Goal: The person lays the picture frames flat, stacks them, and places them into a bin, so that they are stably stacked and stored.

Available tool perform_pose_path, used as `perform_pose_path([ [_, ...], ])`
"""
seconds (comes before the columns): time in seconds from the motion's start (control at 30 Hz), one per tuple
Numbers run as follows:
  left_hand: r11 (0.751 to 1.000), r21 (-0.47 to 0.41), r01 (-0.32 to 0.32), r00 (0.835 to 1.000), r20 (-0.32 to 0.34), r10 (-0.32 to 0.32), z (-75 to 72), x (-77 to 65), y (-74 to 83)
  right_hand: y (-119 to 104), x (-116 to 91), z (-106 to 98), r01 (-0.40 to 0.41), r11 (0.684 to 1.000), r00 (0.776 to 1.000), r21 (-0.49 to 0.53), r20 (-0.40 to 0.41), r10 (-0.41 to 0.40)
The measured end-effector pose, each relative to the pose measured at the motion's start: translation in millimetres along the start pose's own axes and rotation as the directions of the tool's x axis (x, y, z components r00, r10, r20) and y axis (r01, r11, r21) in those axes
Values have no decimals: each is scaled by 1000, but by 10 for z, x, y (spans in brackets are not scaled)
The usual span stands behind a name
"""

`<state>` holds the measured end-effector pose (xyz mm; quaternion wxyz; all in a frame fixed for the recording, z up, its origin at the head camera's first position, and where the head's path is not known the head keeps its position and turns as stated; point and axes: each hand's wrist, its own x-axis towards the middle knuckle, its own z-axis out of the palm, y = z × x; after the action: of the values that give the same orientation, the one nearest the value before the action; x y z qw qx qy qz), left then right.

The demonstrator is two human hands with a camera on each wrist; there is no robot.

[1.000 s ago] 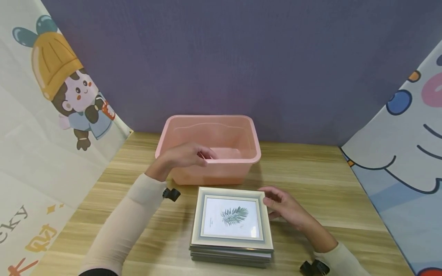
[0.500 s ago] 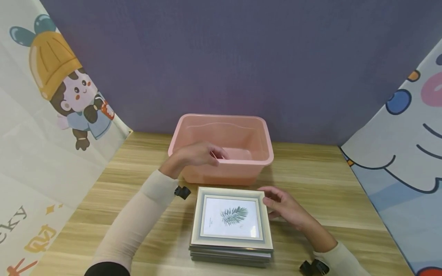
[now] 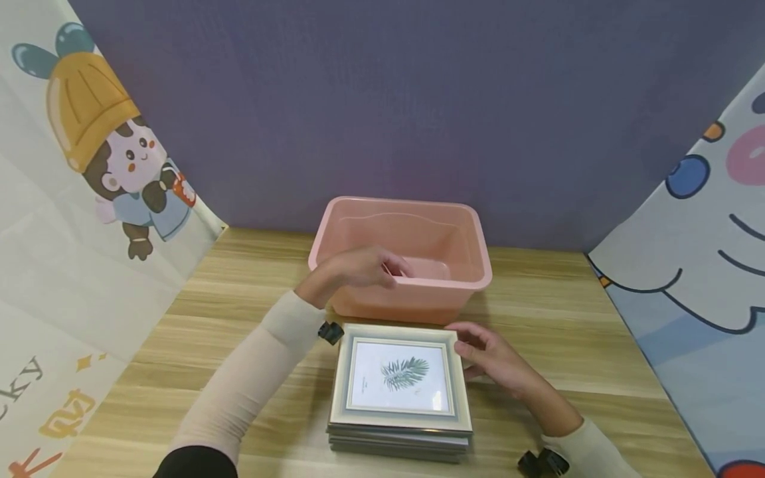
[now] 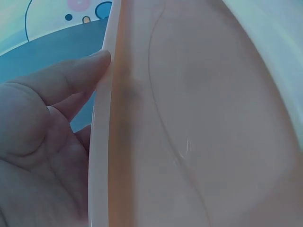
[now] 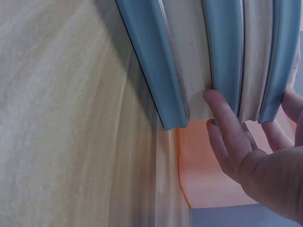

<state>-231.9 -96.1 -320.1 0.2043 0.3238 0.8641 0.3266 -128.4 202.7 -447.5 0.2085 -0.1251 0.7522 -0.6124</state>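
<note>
My left hand (image 3: 364,267) holds the near rim of a pink plastic tub (image 3: 412,302), its fingers reaching over into the tub. In the left wrist view the thumb presses on the rim (image 4: 100,142). Nearer to me lies a neat stack of several picture frames (image 3: 342,382), pale with blue-grey bands; the top one holds a green leaf print (image 3: 406,374). My right hand (image 3: 493,358) curves round the stack's far right corner. Seen from the right wrist, its fingers (image 5: 232,130) touch the edges of the stacked frames (image 5: 225,52), which alternate blue and cream.
Both stand on a wood-grain table (image 3: 550,299). A dark blue-purple wall (image 3: 406,99) rises right behind the tub. Printed cartoon sheets flank the table, one on the left (image 3: 48,279) and one on the right (image 3: 705,245).
The pink tub has slid to the right along the table, with my left hand on its rim. My right hand and the stack of picture frames have stayed in place.
</note>
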Motion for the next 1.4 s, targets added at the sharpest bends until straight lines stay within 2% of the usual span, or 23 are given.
perform_pose_path([
  [0.27, 1000, -1, 11, 998, -63, -11, 30, -65, 22, 0, 4, 6, 3, 1000, 1000, 9, 7, -3],
  [0.37, 1000, 4, 3, 993, -117, -2, 2, -130, 15, -1, 1, 4, 4, 1000, 1000, -3, 3, -4],
  [0.53, 999, 17, -30, 964, -264, 33, -61, -333, 41, 10, -2, 5, -1, 1000, 1000, -14, -1, 1],
  [0.63, 999, -6, -48, 954, -298, 44, -63, -483, 74, 17, 4, 0, 1, 1000, 1000, -1, 4, -1],
  [0.7, 998, -15, -61, 958, -281, 55, -42, -577, 86, 19, 9, -4, 4, 1000, 1000, 10, 6, -4],
  [0.87, 998, -1, -66, 984, -165, 65, 61, -801, 43, 20, 16, 2, 0, 1000, 1000, 20, 5, 0],
  [1.0, 999, 13, -29, 997, -71, 30, 159, -958, -61, 22, 15, 14, -12, 1000, 1000, 16, 4, 12],
  [1.1, 1000, 7, 6, 999, -42, -6, 219, -1044, -159, 23, 16, 16, -13, 1000, 1000, 16, 4, 13],
  [1.23, 995, -80, 59, 998, -33, -62, 306, -1119, -329, 24, 24, 9, -2, 1000, 1000, 14, 6, 2],
  [1.4, 966, -219, 135, 991, 8, -136, 482, -1180, -570, 26, 27, 5, -1, 1000, 1000, 25, 12, 1],
])
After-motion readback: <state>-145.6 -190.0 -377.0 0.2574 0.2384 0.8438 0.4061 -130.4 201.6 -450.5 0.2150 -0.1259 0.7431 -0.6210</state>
